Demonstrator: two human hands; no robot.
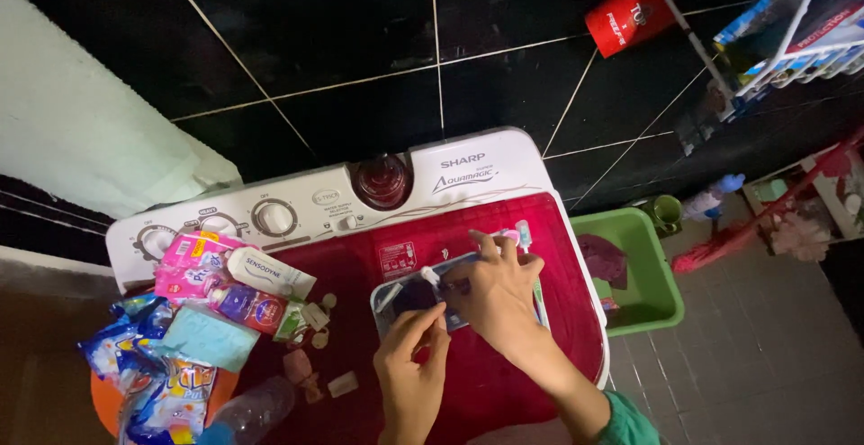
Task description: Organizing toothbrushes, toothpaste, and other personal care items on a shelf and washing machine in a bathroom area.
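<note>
My left hand (412,362) pinches its fingertips closed on the near edge of a clear zip-top plastic pouch (423,299) with a dark item inside, while my right hand (498,292) curls over the pouch's far side, fingers closed around it and a pale toothbrush (525,234) that pokes out past my knuckles. The pouch lies on the dark red lid (504,382) of a white twin-tub washing machine (468,168), with bright sachets and a toothpaste tube (267,273) heaped at the left. Black wall tiles (360,49) rise behind, and a green plastic basin (648,283) sits on the floor to the right.
</note>
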